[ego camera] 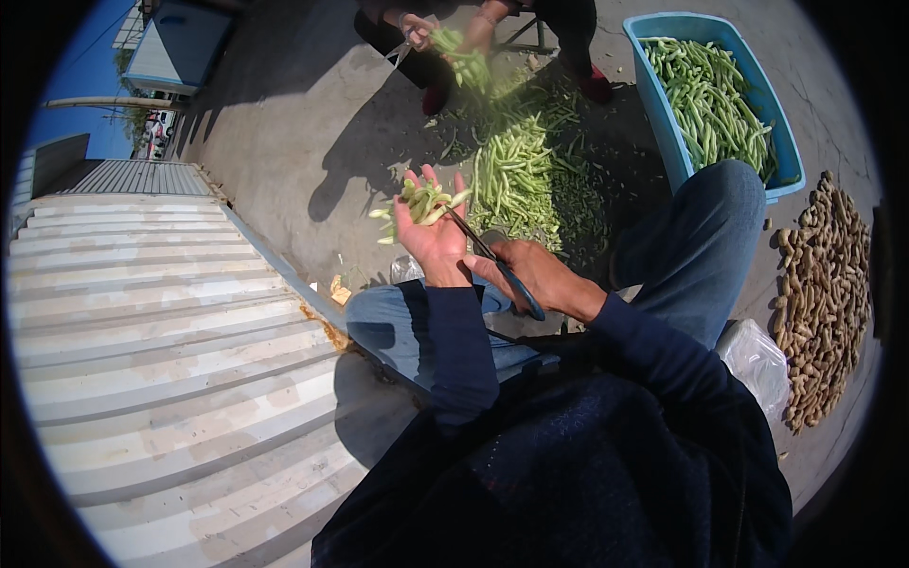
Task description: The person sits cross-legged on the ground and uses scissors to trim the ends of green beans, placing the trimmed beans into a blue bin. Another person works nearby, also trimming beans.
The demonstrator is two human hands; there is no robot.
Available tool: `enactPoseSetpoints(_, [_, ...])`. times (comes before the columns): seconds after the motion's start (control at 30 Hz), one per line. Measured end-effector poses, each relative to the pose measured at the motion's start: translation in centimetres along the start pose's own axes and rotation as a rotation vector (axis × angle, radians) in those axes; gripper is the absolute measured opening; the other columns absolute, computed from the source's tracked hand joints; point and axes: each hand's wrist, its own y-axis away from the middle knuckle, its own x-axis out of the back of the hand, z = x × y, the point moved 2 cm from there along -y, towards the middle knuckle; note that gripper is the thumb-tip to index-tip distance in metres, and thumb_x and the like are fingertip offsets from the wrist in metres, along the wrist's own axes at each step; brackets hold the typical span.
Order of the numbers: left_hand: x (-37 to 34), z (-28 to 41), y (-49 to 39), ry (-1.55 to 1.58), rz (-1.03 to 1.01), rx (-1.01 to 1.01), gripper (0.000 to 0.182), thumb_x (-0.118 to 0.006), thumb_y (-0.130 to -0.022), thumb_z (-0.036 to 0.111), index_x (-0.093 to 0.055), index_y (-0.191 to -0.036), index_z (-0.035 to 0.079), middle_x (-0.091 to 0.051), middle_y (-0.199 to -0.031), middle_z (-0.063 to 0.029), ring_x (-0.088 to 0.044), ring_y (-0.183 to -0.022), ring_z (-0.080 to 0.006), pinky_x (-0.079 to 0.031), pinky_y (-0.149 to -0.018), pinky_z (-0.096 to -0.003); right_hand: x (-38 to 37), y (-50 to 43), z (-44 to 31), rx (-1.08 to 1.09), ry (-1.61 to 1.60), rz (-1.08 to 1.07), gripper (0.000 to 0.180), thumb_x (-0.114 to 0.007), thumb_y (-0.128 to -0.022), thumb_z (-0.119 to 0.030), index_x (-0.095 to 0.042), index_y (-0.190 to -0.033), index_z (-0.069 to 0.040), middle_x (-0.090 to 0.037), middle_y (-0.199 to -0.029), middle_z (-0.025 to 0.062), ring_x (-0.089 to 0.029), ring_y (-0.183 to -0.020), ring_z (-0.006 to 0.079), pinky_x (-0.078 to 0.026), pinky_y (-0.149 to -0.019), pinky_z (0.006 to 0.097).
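Note:
My left hand (437, 238) is palm up with a small bunch of green beans (424, 204) lying across the palm and fingers. In my right hand (543, 277) is a pair of scissors (522, 287) with dark handles, its blades pointing up and left to the beans at my left fingers. Beyond my hands a heap of green beans (515, 174) lies on the concrete ground, with dark green trimmings (586, 192) along its right side. At the top another person's hands (479, 32) hold a bunch of green beans (465, 60) and scissors (401, 51).
A blue plastic tub (664, 121) of green beans stands at the upper right. Peanuts in their shells (824, 305) are spread on the ground at the right, beside a clear plastic bag (756, 369). A corrugated metal wall (177, 341) runs along my left.

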Motion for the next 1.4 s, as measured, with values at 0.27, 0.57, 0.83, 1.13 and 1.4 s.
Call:
enactPoseSetpoints(0.27, [0.0,-0.6,0.6,-0.157,-0.049,-0.019,0.048,-0.050,-0.115,0.043,-0.053,-0.151,0.011,-0.057,-0.157,0.0027,-0.052,-0.149,-0.0228,-0.040,-0.121,-0.0697,0.8,-1.2,-0.2,0.035,0.113,-0.036,0.076,-0.056,-0.106,-0.065,-0.071,-0.087,0.007,-0.070,-0.079,0.0314,-0.071,-0.081,0.0498,-0.056,-0.078,0.0535])
enactPoseSetpoints(0.57, [0.2,-1.7,1.3,-0.201,-0.063,0.000,0.054,-0.053,-0.114,0.043,-0.045,-0.157,0.012,-0.053,-0.162,0.0027,-0.048,-0.152,-0.0219,-0.032,-0.126,-0.0691,1.0,-1.7,-0.1,-0.024,0.053,-0.107,0.078,-0.058,-0.106,-0.063,-0.069,-0.081,0.010,-0.067,-0.074,0.0324,-0.070,-0.074,0.0487,-0.055,-0.073,0.0544])
enactPoseSetpoints(0.83, [0.0,-1.4,1.4,-0.224,-0.048,-0.015,0.045,-0.048,-0.116,0.042,-0.053,-0.149,0.012,-0.053,-0.162,0.0029,-0.046,-0.154,-0.0209,-0.029,-0.125,-0.0753,-0.9,-1.8,1.1,0.122,0.153,0.042,0.061,-0.061,-0.110,-0.050,-0.067,-0.087,0.006,-0.059,-0.065,0.0222,-0.062,-0.060,0.0357,-0.049,-0.061,0.0472])
enactPoseSetpoints(1.13, [0.4,1.6,-0.4,0.019,-0.079,-0.008,0.026,-0.051,-0.111,0.030,-0.066,-0.124,0.014,-0.067,-0.147,0.0040,-0.042,-0.158,-0.0279,-0.017,-0.126,-0.0787,2.2,3.4,0.9,-0.141,-0.075,0.116,0.062,-0.065,-0.108,-0.052,-0.065,-0.081,0.003,-0.061,-0.065,0.0187,-0.062,-0.058,0.0314,-0.049,-0.059,0.0466])
enactPoseSetpoints(1.4, [-0.1,2.0,-0.4,0.222,-0.227,0.028,0.021,-0.060,-0.107,0.025,-0.075,-0.097,0.014,-0.081,-0.123,-0.0034,-0.050,-0.152,-0.0312,-0.019,-0.128,-0.0761,7.7,5.4,5.8,-0.394,-0.224,0.187,0.061,-0.060,-0.110,-0.057,-0.056,-0.081,-0.002,-0.055,-0.059,0.0065,-0.056,-0.044,0.0156,-0.046,-0.045,0.0338])
